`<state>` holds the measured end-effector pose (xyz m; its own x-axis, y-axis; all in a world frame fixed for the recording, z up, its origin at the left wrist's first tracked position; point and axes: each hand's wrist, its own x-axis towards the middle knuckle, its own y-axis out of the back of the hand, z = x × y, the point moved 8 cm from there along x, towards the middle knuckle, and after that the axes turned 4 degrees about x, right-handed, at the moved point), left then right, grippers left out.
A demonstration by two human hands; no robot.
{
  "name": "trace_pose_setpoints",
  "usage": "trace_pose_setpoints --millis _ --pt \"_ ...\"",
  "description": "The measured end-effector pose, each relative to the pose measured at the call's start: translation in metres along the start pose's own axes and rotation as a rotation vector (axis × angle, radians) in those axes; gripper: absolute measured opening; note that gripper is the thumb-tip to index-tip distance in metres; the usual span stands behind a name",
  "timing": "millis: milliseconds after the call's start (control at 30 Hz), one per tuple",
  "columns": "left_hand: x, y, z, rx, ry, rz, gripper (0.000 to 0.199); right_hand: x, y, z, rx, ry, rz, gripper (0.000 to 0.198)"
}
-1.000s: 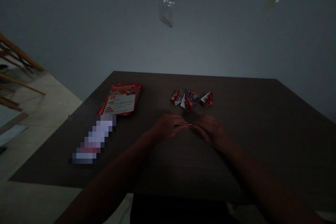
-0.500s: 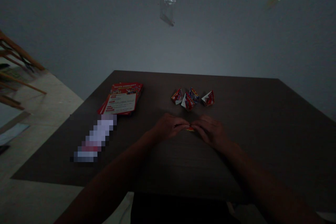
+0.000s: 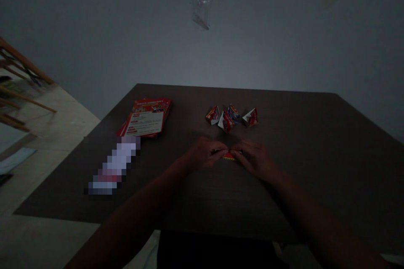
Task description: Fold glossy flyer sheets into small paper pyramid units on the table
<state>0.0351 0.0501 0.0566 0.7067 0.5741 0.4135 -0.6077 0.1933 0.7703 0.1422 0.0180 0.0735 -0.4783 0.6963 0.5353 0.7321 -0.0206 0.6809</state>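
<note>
A small piece of red and yellow printed paper (image 3: 229, 156) is pinched between my two hands, low over the table. My left hand (image 3: 205, 153) grips it from the left with thumb and fingers pressed together. From the right, my right hand (image 3: 254, 157) does the same, and the fingertips of both nearly meet. Most of the paper is hidden under the fingers; only its lower edge shows. Just beyond the hands stand several folded paper shapes, pointed and printed in red, white and blue, among them a red one in front (image 3: 226, 121) and one apart at the right (image 3: 251, 117).
On the dark table (image 3: 315, 134), a stack of red printed sheets (image 3: 147, 117) lies at the left. Nearer me is a blurred-out oblong item (image 3: 116, 166). A pale wall (image 3: 284, 50) rises behind the table, with a clear plastic bag (image 3: 202, 4) on it.
More of the paper's red and yellow lower edge shows below my fingertips. Both hands stay in almost the same place.
</note>
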Motion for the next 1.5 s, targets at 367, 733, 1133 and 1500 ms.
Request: trace_pose_setpoints --millis 367,733,1133,1500 --pt "0.000 0.003 0.000 0.031 0.031 0.084 0.018 -0.001 0.001 0.002 0.015 -0.026 0.024 0.008" --pt "-0.001 0.013 0.000 0.018 0.096 0.109 0.015 -0.001 0.004 0.003 0.014 -0.057 0.033 0.007" --pt "-0.006 0.018 -0.016 -0.039 0.151 0.150 0.017 -0.005 0.013 0.012 0.008 -0.106 0.063 0.006" --pt "-0.006 0.024 -0.017 -0.058 0.183 0.173 0.015 -0.007 0.016 0.020 0.021 -0.156 0.078 0.007"
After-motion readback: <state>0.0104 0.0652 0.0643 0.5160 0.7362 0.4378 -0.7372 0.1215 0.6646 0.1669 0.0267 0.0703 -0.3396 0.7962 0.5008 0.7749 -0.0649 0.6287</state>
